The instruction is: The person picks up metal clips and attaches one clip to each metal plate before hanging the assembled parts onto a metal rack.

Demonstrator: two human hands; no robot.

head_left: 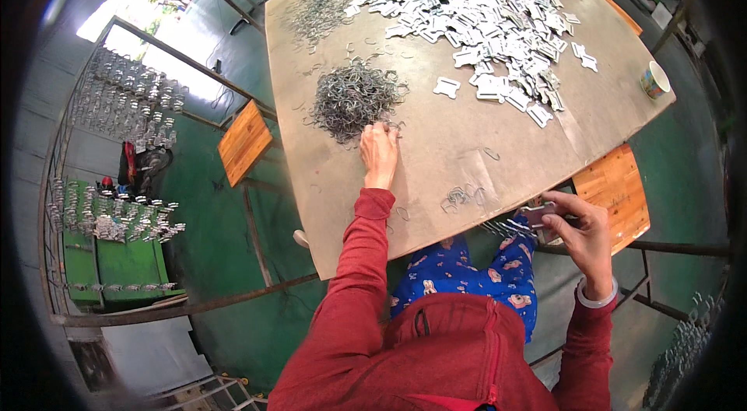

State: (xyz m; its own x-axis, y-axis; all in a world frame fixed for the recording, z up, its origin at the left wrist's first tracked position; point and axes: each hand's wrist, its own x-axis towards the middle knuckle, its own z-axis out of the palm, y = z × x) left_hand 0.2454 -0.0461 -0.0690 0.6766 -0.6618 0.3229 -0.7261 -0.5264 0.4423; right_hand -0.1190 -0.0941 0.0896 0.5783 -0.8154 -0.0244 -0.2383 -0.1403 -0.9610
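Observation:
My left hand (379, 154) reaches to the near edge of a heap of small bent wire hooks (354, 96) on the table. Its fingers are bunched together, and what they pinch is hidden. My right hand (585, 234) is at the table's front edge, shut on a flat metal plate (537, 214) between thumb and fingers. Just left of that plate, several thin metal pieces (506, 226) stick out below the table edge. A small cluster of loose wire hooks (457, 195) lies between my hands. At the far side spreads a large pile of similar pale metal plates (475, 3).
A thinner scatter of hooks (319, 10) lies at the table's far left. A paper cup (654, 80) stands at the right corner. Wooden stools (246, 142) flank the brown table (436, 154). Left, metal parts hang on a frame (128, 96).

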